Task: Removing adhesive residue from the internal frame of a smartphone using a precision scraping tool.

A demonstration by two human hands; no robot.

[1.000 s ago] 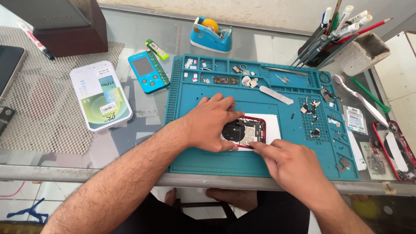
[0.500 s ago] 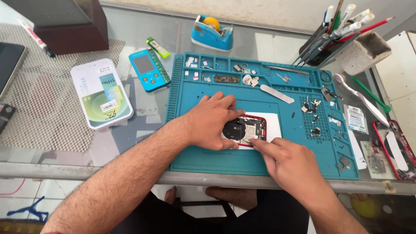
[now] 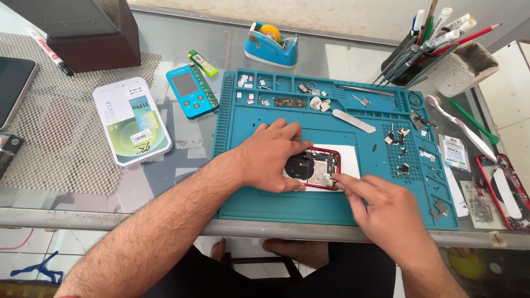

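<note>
Head view, looking down at a glass tabletop (image 3: 165,182) with a teal repair mat (image 3: 287,198) at its near edge. On the mat, over a white sheet (image 3: 349,160), an opened phone with a red frame (image 3: 317,168), back removed, dark round coil and circuitry exposed. Left hand (image 3: 270,157) laid palm down over the phone's left end, fingers spread across its upper edge, thumb under its lower edge, pinning it flat rather than clenching. Right hand (image 3: 386,212) loosely curled, forefinger and thumb pinched at the phone's lower right corner; whether anything tiny sits between them, impossible to tell. In the mat's upper trays, small screws and metal parts (image 3: 314,102); a flat metal pry tool (image 3: 353,120) just above the phone. Left of the mat, a blue handheld tester (image 3: 190,91) and a white phone box (image 3: 131,121). Behind, a blue tape dispenser (image 3: 270,44); far right, a pen holder (image 3: 419,58) and a second red phone shell (image 3: 505,190).
</note>
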